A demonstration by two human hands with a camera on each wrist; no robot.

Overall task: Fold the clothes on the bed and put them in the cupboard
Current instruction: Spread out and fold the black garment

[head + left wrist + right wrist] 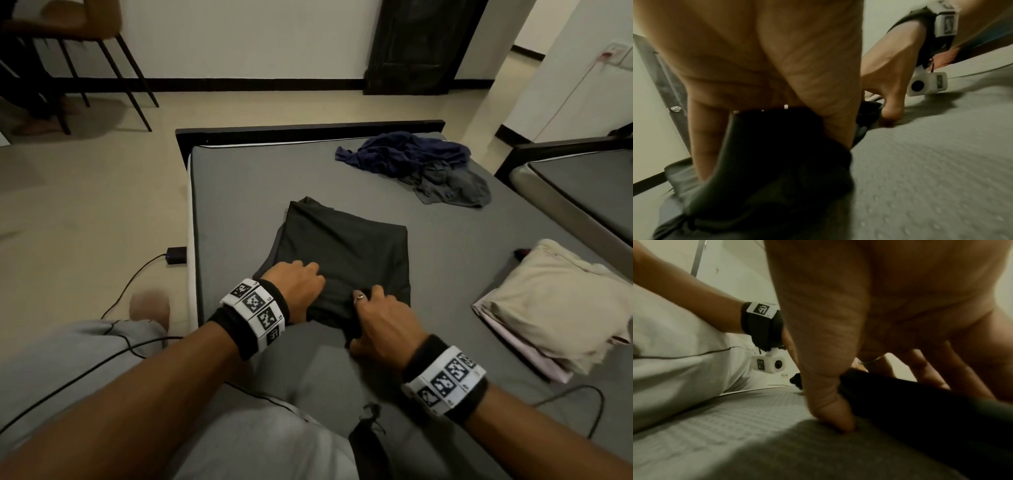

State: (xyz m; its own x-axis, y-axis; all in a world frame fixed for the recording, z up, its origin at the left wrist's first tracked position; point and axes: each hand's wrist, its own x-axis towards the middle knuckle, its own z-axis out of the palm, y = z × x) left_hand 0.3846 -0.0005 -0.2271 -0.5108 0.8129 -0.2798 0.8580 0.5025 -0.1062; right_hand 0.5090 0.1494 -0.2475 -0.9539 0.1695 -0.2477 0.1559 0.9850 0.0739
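On the left, the left hand (297, 285) holds the near edge of the dark shirt (342, 250). Its fingers are curled and the cloth is tucked under them; the left wrist view shows the thumb (824, 91) down over the dark fold.

In the middle, the shirt lies on the grey bed (236, 192), already folded into a small block. The near edge is bunched up between the two hands.

Next, the right hand (380, 320) pinches the same edge. Its thumb (830, 410) is pushed down beside the cloth and its fingers sit on top.

I think this is the last fold of this shirt. The next move seems to be lifting the near edge with both hands together and laying it over the far part, keeping the sides even so the block stays neat.

Farther back, a blue and grey heap of clothes (421, 168) is still not folded. On the right sits a cream folded pile (555, 301). The cupboard is not in view.
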